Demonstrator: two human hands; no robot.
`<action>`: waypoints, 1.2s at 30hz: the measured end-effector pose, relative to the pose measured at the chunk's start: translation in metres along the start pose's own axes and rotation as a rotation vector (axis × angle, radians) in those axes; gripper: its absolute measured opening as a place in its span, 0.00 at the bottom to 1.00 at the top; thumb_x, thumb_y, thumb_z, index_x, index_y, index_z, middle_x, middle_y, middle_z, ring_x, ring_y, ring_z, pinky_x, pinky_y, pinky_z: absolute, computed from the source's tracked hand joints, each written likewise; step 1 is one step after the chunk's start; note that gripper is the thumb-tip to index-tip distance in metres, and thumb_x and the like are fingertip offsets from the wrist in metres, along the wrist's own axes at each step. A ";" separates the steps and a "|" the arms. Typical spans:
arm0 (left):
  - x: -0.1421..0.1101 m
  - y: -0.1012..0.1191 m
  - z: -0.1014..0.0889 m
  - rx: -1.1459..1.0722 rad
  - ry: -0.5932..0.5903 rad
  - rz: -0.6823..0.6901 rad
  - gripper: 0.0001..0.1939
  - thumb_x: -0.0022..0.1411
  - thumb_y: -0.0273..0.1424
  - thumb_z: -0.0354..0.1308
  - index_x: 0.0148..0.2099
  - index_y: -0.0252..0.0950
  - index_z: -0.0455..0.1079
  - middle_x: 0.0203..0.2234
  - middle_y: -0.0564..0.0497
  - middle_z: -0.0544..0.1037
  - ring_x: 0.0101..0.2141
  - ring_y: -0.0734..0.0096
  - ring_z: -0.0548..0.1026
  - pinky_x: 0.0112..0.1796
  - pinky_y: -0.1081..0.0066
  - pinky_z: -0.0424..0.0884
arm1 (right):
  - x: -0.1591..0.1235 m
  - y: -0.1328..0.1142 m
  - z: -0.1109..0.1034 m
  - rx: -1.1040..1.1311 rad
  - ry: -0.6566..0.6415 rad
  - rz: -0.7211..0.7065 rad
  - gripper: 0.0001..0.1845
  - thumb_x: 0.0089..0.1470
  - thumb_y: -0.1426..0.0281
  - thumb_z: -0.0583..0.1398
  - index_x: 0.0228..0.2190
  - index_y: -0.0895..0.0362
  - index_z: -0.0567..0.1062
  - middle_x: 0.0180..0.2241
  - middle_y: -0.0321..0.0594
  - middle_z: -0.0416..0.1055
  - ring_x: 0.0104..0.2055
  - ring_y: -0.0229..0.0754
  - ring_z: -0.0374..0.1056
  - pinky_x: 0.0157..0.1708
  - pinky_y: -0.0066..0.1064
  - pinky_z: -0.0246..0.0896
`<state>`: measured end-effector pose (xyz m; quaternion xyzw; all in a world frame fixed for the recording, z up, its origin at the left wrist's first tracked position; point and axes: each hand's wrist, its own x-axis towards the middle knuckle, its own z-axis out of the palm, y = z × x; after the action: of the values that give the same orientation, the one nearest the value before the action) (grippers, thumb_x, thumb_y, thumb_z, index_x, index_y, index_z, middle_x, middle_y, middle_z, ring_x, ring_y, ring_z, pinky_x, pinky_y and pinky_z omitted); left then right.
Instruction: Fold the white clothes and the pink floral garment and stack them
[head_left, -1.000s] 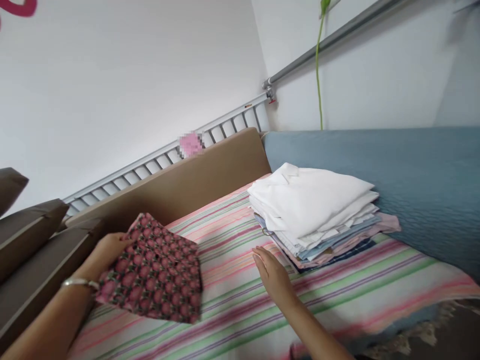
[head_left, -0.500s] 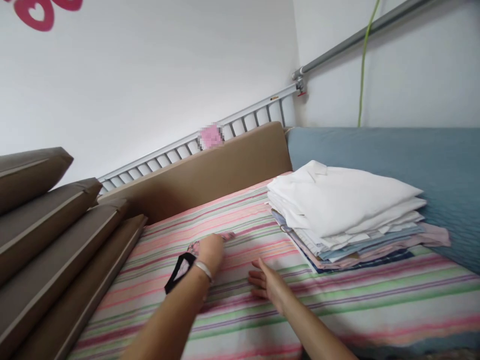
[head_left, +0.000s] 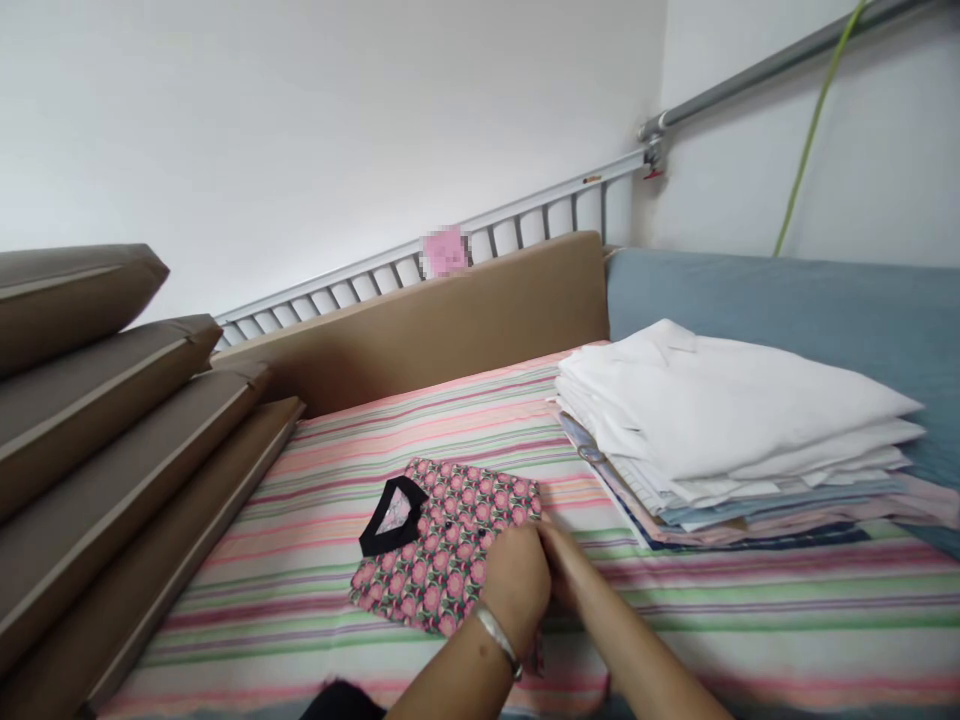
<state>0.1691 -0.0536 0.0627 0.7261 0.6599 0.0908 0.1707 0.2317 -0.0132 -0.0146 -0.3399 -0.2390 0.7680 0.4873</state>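
A folded shirt with a pink and dark floral print and a black collar lies on the striped sheet, its collar toward the left. My left hand, with a silver bangle on the wrist, is curled closed over the shirt's right edge. Close against it, my right hand touches the same edge; its fingers are mostly hidden behind the left hand. To the right stands a pile of folded clothes, white on top with blue, pink and navy layers below.
Brown cushions are stacked along the left. A brown padded board runs along the back, in front of a white radiator. A blue padded backrest borders the right side. The striped sheet covers the surface.
The floral shirt, mostly covered or out of sight before, now shows laid out as a folded rectangle. My left hand moved right, meeting my right hand at its edge. The view shifted slightly.
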 end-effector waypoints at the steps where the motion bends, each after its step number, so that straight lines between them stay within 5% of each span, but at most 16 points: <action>1: -0.010 -0.005 0.000 -0.024 0.008 0.035 0.14 0.60 0.26 0.50 0.48 0.33 0.69 0.40 0.42 0.76 0.42 0.65 0.74 0.45 0.65 0.70 | 0.001 0.002 -0.001 -0.017 0.032 -0.045 0.23 0.38 0.69 0.60 0.41 0.55 0.74 0.36 0.40 0.78 0.41 0.48 0.72 0.44 0.38 0.64; 3: -0.034 -0.031 0.000 -0.065 0.068 0.147 0.18 0.60 0.25 0.48 0.52 0.38 0.66 0.44 0.45 0.75 0.45 0.66 0.73 0.47 0.66 0.69 | 0.002 0.004 -0.002 -0.026 0.072 -0.074 0.24 0.37 0.70 0.61 0.41 0.54 0.74 0.37 0.39 0.77 0.42 0.47 0.72 0.45 0.39 0.64; 6: -0.081 -0.111 0.004 0.008 0.274 0.212 0.20 0.61 0.28 0.47 0.55 0.43 0.64 0.51 0.48 0.72 0.51 0.67 0.69 0.52 0.63 0.67 | 0.001 0.004 -0.003 -0.026 0.088 -0.063 0.22 0.39 0.68 0.62 0.41 0.53 0.73 0.39 0.39 0.77 0.46 0.46 0.70 0.49 0.40 0.62; 10: -0.155 -0.236 0.024 0.200 0.463 -0.050 0.22 0.56 0.35 0.54 0.54 0.43 0.66 0.51 0.48 0.72 0.50 0.62 0.71 0.47 0.63 0.71 | -0.005 0.005 -0.002 -0.040 0.059 -0.011 0.20 0.43 0.63 0.64 0.40 0.55 0.73 0.41 0.44 0.76 0.48 0.48 0.69 0.50 0.41 0.61; 13: -0.195 -0.278 0.038 0.267 0.468 -0.210 0.19 0.56 0.38 0.53 0.50 0.45 0.70 0.49 0.51 0.75 0.48 0.62 0.72 0.45 0.63 0.72 | -0.016 0.009 -0.001 -0.056 -0.001 0.042 0.21 0.43 0.62 0.65 0.40 0.57 0.74 0.41 0.47 0.76 0.48 0.50 0.69 0.50 0.42 0.62; 21: -0.194 -0.240 0.022 0.251 0.316 -0.398 0.19 0.60 0.35 0.46 0.50 0.42 0.70 0.52 0.51 0.72 0.53 0.63 0.67 0.51 0.60 0.64 | -0.044 0.028 -0.005 -0.082 0.032 0.173 0.28 0.46 0.66 0.63 0.50 0.56 0.68 0.43 0.46 0.75 0.46 0.48 0.70 0.48 0.41 0.64; 29: -0.201 -0.248 0.027 0.111 0.390 -0.334 0.17 0.59 0.35 0.47 0.47 0.41 0.71 0.50 0.49 0.73 0.51 0.59 0.68 0.49 0.59 0.64 | -0.040 0.029 0.006 -0.003 0.015 0.301 0.27 0.54 0.62 0.56 0.53 0.59 0.64 0.46 0.49 0.73 0.47 0.46 0.70 0.50 0.42 0.62; 33: -0.197 -0.253 0.023 -0.220 0.513 -0.288 0.16 0.57 0.36 0.49 0.43 0.40 0.73 0.43 0.47 0.77 0.48 0.58 0.70 0.50 0.57 0.63 | -0.033 0.029 0.016 -0.069 0.075 0.319 0.30 0.53 0.59 0.58 0.54 0.59 0.63 0.45 0.51 0.73 0.46 0.46 0.70 0.52 0.43 0.60; 36: -0.175 -0.257 0.010 -0.769 0.579 -0.420 0.13 0.50 0.37 0.56 0.36 0.36 0.74 0.36 0.45 0.78 0.41 0.59 0.73 0.48 0.60 0.65 | -0.033 0.031 0.018 -0.103 0.089 0.316 0.32 0.51 0.57 0.59 0.54 0.59 0.63 0.44 0.51 0.74 0.46 0.47 0.71 0.51 0.44 0.61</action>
<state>-0.0854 -0.2103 -0.0249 0.4082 0.7303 0.4872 0.2503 0.2096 -0.0566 -0.0150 -0.4315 -0.1995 0.8061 0.3525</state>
